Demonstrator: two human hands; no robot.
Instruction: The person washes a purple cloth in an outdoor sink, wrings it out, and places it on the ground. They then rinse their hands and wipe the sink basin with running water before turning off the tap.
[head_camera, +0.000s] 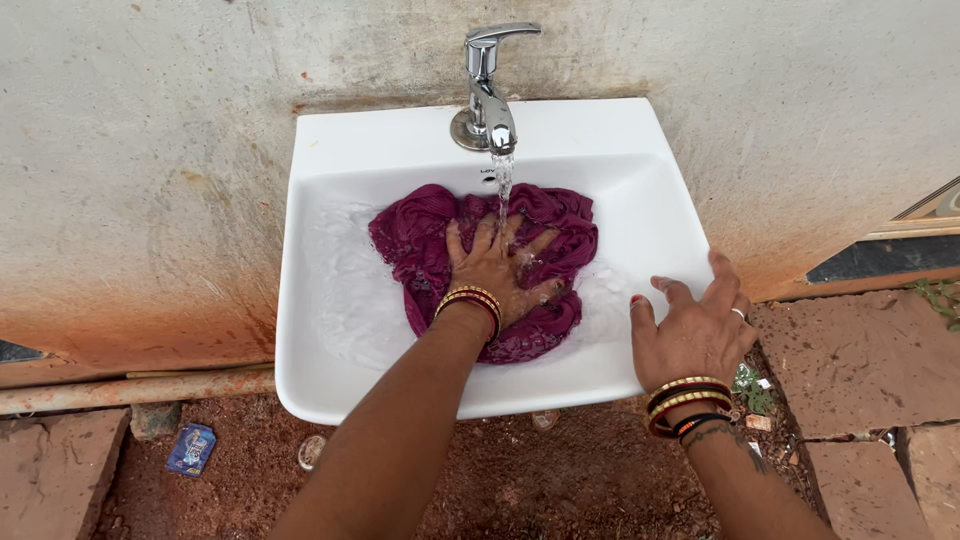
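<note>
Near edge: small blue sachet (191, 448) lies flat on the red dirt floor (560, 480), below the sink's left corner. Right hand (695, 330) rests on the white sink (330, 385) rim, fingers spread, holding nothing. Left hand (497, 272), grip spread flat, presses the maroon cloth (420, 235) in the basin's middle. Chrome tap (489, 90) at the back runs water onto hand and cloth.

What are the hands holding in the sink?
Nothing is really gripped. The left hand presses flat on the middle of the wet maroon cloth under the running tap. The right hand rests open at the sink rim.
</note>
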